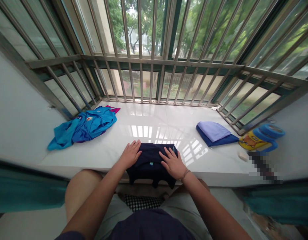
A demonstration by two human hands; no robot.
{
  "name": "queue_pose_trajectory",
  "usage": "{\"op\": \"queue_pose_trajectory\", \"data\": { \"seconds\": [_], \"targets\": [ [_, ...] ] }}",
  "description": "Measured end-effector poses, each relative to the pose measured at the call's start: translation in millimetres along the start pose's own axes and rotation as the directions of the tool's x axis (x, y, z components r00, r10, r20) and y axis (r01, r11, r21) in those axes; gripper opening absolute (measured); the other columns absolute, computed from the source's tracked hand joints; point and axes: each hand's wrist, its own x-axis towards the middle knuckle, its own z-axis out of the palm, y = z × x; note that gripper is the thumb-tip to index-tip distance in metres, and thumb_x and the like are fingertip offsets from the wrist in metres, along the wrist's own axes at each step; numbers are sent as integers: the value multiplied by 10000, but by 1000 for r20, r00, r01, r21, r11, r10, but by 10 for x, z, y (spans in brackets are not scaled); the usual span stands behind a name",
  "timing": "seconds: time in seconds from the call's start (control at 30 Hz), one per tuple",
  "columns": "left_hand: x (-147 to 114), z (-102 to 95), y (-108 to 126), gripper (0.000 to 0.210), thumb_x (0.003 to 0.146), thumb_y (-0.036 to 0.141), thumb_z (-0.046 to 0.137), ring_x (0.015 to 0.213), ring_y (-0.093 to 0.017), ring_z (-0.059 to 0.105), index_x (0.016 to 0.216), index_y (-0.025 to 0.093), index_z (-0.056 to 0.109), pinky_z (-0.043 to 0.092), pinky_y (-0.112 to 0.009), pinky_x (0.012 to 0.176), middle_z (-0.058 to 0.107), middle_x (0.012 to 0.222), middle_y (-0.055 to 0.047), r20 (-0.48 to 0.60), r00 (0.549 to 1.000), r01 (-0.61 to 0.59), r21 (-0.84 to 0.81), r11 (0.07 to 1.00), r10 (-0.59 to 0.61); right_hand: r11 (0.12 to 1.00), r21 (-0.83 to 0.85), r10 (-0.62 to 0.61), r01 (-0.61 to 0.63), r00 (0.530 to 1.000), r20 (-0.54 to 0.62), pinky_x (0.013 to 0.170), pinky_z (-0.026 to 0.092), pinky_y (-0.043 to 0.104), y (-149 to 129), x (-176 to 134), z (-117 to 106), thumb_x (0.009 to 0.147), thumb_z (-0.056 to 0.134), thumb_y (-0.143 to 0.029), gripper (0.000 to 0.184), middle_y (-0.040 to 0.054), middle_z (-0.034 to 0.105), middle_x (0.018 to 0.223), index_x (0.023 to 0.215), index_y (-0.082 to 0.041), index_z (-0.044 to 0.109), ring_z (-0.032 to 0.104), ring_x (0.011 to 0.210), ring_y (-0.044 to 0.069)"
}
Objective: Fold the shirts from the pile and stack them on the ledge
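Note:
A dark navy garment [154,155] lies partly folded on the white windowsill, its lower part hanging over the front edge. My left hand [131,154] rests flat on its left side, fingers stretched out. On its right side lies my right hand [172,163], fingers spread, with a thin bracelet at the wrist. A small light-blue tag [151,163] shows on the cloth between the hands. Neither hand grips anything.
A crumpled blue garment [89,125] lies at the left of the white sill [154,116]. On the right are folded lilac and navy cloths [213,131] and a yellow-and-blue bottle [261,136] on its side. Metal bars [154,61] close off the back.

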Motion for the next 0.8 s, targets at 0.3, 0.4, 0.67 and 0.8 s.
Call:
{"op": "queue_pose_trajectory", "data": {
  "seconds": [0.3, 0.4, 0.67, 0.8],
  "targets": [
    [618, -601, -228, 360, 720, 418, 884, 1061, -318, 729, 1025, 248, 798, 544, -381, 981, 790, 1055, -89, 222, 974, 90, -162, 983, -52, 982, -51, 185, -181, 979, 88, 1155, 450, 509, 393, 623, -392, 956, 750, -294, 605, 185, 630, 1494, 1531, -206, 584, 580, 1383, 343],
    [931, -782, -263, 196, 657, 367, 903, 779, -251, 713, 743, 258, 765, 535, -315, 767, 725, 737, -16, 288, 956, 111, -165, 980, -60, 991, -35, 135, -131, 984, 116, 1006, 516, 337, 482, 860, -534, 934, 785, -241, 252, 114, 744, 1214, 1184, -211, 782, 696, 1155, 264],
    [1553, -1227, -240, 128, 854, 317, 739, 964, -261, 677, 942, 231, 773, 491, -311, 846, 709, 871, -43, 5, 994, 111, -125, 986, -111, 979, -34, 191, -203, 958, -215, 985, 479, 321, 566, 1337, -1085, 1072, 562, -231, 285, 139, 622, 1298, 1315, -206, 711, 615, 1166, 256],
    [1440, -1299, -165, 175, 941, 309, 654, 1023, -267, 660, 1064, 232, 751, 500, -342, 909, 695, 1024, -75, -176, 982, 53, -111, 992, -72, 987, -15, 139, -160, 898, -418, 1024, 463, 354, 535, 1259, -1150, 1074, 522, -226, 304, 138, 636, 1269, 1312, -217, 711, 561, 1177, 287]
  ]
}}
